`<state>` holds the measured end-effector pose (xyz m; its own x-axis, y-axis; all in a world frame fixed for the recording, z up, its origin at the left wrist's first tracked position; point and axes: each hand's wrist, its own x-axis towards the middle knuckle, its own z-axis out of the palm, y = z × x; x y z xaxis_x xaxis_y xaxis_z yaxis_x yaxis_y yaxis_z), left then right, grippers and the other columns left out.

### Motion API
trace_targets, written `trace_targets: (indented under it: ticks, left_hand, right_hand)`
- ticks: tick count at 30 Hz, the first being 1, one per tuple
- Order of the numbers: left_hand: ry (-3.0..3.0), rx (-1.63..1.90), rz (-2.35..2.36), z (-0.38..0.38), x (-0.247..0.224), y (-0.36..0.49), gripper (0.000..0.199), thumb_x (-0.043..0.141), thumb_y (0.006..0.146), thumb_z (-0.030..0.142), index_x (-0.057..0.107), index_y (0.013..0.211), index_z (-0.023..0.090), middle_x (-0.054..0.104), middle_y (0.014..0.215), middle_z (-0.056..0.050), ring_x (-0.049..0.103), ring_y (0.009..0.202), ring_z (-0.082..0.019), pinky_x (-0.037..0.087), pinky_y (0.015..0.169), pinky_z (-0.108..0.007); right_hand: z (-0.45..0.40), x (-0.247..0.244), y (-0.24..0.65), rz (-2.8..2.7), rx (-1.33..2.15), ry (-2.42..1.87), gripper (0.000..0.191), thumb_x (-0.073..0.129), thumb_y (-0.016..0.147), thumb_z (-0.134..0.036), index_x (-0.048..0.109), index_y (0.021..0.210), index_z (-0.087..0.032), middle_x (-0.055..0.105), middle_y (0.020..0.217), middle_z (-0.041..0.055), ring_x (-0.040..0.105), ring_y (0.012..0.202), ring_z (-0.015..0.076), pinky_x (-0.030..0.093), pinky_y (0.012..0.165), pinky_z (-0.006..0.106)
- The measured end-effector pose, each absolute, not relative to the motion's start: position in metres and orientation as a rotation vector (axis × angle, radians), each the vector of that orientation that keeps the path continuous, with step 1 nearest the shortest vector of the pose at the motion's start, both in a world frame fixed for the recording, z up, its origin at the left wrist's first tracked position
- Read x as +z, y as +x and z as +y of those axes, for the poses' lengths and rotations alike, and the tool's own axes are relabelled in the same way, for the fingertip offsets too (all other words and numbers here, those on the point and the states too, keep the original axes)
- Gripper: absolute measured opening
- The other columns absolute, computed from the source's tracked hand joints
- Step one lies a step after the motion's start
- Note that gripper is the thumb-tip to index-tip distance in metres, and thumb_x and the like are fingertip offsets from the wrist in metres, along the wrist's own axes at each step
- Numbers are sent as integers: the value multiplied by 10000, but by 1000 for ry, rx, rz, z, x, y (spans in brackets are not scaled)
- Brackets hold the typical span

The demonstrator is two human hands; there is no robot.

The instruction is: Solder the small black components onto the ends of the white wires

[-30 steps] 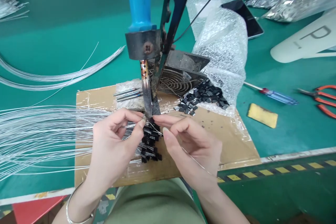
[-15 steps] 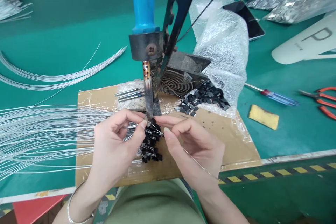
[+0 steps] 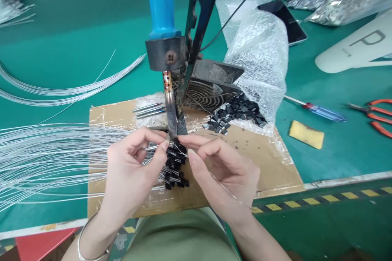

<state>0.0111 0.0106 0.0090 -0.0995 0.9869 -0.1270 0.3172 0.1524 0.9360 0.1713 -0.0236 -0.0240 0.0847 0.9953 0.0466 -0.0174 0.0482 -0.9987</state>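
Note:
A blue-handled soldering iron [image 3: 161,12] hangs in a black bracket, its tip pointing down between my hands. Just left of that tip, my left hand [image 3: 134,167] pinches a thin wire between thumb and forefinger. On the right, my right hand [image 3: 223,171] has its forefinger stretched to the tip and its thumb bent in, with solder wire [image 3: 228,191] running across the palm. Whatever small part is at the iron's tip is hidden by the fingers. Beneath the hands lie white wires [image 3: 61,159] with black connectors [image 3: 176,167] on their ends, on cardboard [image 3: 269,163].
Behind the iron stands a black fan [image 3: 205,94]. Loose black pieces [image 3: 241,110] spill from bubble wrap [image 3: 260,57]. To the right are a yellow sponge [image 3: 306,134], a screwdriver [image 3: 327,112], orange-handled pliers [image 3: 379,116] and a white cup [image 3: 352,49]. More wires [image 3: 76,94] curve at left.
The view has shifted slightly, so the iron and hands appear a little farther left. Both hands hold nearly the same pose at the iron's tip.

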Motion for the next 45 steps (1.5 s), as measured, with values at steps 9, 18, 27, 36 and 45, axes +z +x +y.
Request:
trace_targets:
  ticks: [9, 18, 27, 36, 45]
  left_hand:
    - [1302, 958, 1569, 10, 9, 12, 134, 769, 816, 103, 747, 750, 218, 778, 826, 20, 727, 747, -104, 541, 639, -154]
    - [1306, 972, 1550, 7, 10, 11, 140, 772, 839, 110, 733, 761, 219, 789, 837, 35, 722, 768, -87, 528, 657, -143]
    - [1302, 968, 1555, 9, 9, 12, 145, 771, 819, 94, 735, 747, 214, 791, 823, 27, 742, 774, -101, 552, 665, -149]
    - [1292, 984, 1533, 7, 9, 11, 143, 760, 838, 98, 729, 761, 214, 788, 832, 24, 740, 788, -101, 559, 689, -153]
    - [1308, 974, 1559, 8, 9, 11, 128, 769, 827, 112, 737, 760, 216, 793, 836, 15, 730, 772, -111, 566, 692, -169]
  right_hand:
    - [-23, -24, 171, -1180, 1071, -1210, 183, 713, 973, -131, 652, 838, -240, 836, 1158, 62, 806, 1097, 229, 629, 970, 361]
    - [-23, -24, 169, -1192, 1042, -1217, 166, 716, 967, -122, 670, 858, -237, 836, 1145, 71, 805, 1089, 235, 644, 937, 362]
    - [-23, -24, 169, -1211, 1016, -1222, 166, 710, 968, -130, 664, 849, -236, 840, 1134, 80, 811, 1067, 243, 653, 927, 375]
    - [-23, -26, 168, -1211, 986, -1214, 159, 716, 960, -117, 683, 862, -239, 841, 1113, 72, 813, 1045, 236, 650, 911, 371]
    - [-23, -25, 167, -1217, 980, -1213, 162, 720, 957, -111, 680, 862, -236, 840, 1121, 67, 813, 1045, 226, 648, 913, 351]
